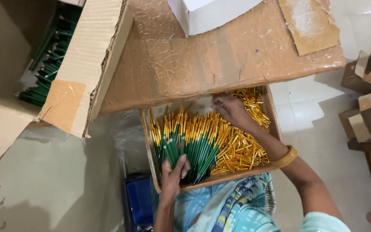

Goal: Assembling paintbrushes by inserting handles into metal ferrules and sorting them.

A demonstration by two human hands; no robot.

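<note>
Pale tiled floor, cardboard box of green pens, left hand fingers curled gripping a bunch, right hand fingers bent into gold caps, grasp unclear.

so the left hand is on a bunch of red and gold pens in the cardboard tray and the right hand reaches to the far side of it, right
Not quite: the pens under the left hand are green and gold, not red, as the head view shows. The rest holds: they lie in the cardboard tray, and the right hand reaches to its far side.
</note>
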